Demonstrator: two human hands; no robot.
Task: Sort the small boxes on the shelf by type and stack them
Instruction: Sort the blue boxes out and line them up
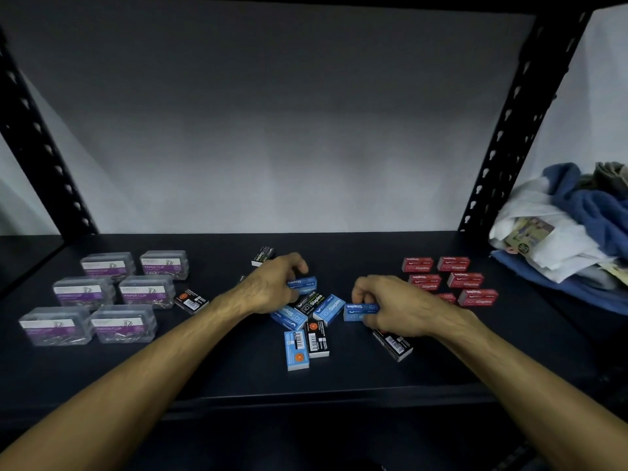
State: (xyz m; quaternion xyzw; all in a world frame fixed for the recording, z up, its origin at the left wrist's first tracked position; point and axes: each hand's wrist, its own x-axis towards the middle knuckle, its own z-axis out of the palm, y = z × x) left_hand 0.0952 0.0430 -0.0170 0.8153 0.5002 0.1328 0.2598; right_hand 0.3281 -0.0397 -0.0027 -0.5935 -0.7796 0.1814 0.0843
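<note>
On the dark shelf (238,375), my left hand (272,283) grips a blue staples box (303,284) above a mixed pile of blue (329,309) and black staples boxes (310,302) at the centre. My right hand (390,300) pinches another blue staples box (360,311) just right of the pile. Several clear paper clip boxes (146,290) stand grouped at the left. Several red staples boxes (465,279) are grouped at the right. More black boxes lie apart: one at the back (262,255), one by the paper clips (191,300), one under my right wrist (392,343).
A blue box (296,350) and a black box (318,338) lie side by side in front of the pile. Black perforated uprights (503,130) frame the shelf. A heap of blue and white cloth with a bag (571,226) sits beyond the right upright.
</note>
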